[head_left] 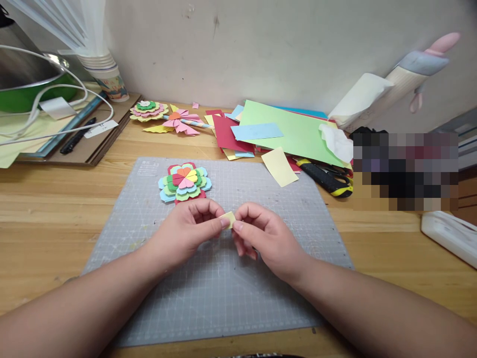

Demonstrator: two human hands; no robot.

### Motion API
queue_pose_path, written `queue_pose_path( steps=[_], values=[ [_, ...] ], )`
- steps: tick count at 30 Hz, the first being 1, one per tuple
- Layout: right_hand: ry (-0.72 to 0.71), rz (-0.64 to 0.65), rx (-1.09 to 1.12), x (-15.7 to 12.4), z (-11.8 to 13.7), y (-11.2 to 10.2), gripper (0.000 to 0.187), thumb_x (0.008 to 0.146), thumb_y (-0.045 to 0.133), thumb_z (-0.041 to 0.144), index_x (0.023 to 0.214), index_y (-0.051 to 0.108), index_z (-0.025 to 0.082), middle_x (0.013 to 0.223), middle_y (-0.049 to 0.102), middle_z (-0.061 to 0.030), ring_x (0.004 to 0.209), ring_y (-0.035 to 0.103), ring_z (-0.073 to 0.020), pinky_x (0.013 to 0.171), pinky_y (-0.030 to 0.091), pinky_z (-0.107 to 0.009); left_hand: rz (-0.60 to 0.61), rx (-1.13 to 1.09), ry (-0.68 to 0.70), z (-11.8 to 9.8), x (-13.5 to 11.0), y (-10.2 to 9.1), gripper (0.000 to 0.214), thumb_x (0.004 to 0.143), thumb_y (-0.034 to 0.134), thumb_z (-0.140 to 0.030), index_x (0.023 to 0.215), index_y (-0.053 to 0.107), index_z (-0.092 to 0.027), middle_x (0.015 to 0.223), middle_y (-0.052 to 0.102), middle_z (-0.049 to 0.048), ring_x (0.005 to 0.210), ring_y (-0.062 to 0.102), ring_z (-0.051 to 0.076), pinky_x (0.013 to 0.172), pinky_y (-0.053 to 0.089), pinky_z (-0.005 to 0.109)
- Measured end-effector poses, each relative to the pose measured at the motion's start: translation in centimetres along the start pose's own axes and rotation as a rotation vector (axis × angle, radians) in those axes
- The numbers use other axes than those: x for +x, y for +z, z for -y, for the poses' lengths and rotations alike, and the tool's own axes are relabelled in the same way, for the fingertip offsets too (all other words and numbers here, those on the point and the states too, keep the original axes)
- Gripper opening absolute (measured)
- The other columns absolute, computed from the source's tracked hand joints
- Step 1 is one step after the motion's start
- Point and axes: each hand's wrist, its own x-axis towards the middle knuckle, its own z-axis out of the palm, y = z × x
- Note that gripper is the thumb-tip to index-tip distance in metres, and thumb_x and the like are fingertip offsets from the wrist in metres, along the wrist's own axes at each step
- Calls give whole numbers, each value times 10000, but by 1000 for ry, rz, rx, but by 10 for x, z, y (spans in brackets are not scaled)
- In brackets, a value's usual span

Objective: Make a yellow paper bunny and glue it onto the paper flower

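Observation:
Over the middle of a grey cutting mat, my left hand and my right hand pinch a small folded piece of pale yellow paper between thumbs and fingertips. Both hands are closed on it. Just beyond my left hand lies a layered paper flower of red, green, blue and yellow heart-shaped petals, resting on the mat's far edge.
A loose yellow paper slip lies at the mat's far right corner. Behind it are coloured paper sheets and a yellow-black utility knife. More paper flowers sit by the wall. A green bowl, cables and cardboard fill the left; a white power strip lies right.

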Motion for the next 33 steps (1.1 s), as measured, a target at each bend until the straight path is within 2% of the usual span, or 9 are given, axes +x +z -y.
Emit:
queue_pose_path(
  steps=[5,11,16,28,33],
  values=[
    [-47,-23,-62,0,0,0,219,848,567,314,676,488,204,544,487,62,464,418,-73,438,308,-219,15,28,-4,0,0,0,213,776,687,-363,730,623,-166,601,538,-45,555,425,82,549,318,227],
    [-91,-99,-114,0,0,-1,204,801,572,235,633,458,215,531,436,76,470,382,-79,468,329,-241,-71,136,15,-7,-1,5,203,733,660,-360,692,605,-169,581,513,-43,541,425,94,527,323,232],
    [-94,-124,-148,0,-1,-1,194,793,572,224,638,455,217,567,427,74,485,396,-81,474,335,-246,-62,163,47,-9,-2,7,186,751,621,-345,692,603,-170,575,527,-40,540,431,96,531,345,231],
    [-84,-120,-186,-2,1,1,219,775,583,241,619,432,219,549,412,71,484,334,-83,457,287,-241,-49,245,76,-7,-1,4,143,748,603,-299,684,573,-175,577,509,-47,533,423,89,514,341,223],
    [-169,-130,-289,-5,-2,5,221,764,559,180,608,407,217,573,390,61,533,335,-94,486,288,-247,-72,258,118,-6,-4,8,91,702,590,-233,648,547,-174,592,501,-48,548,423,85,515,341,217]
  ],
)
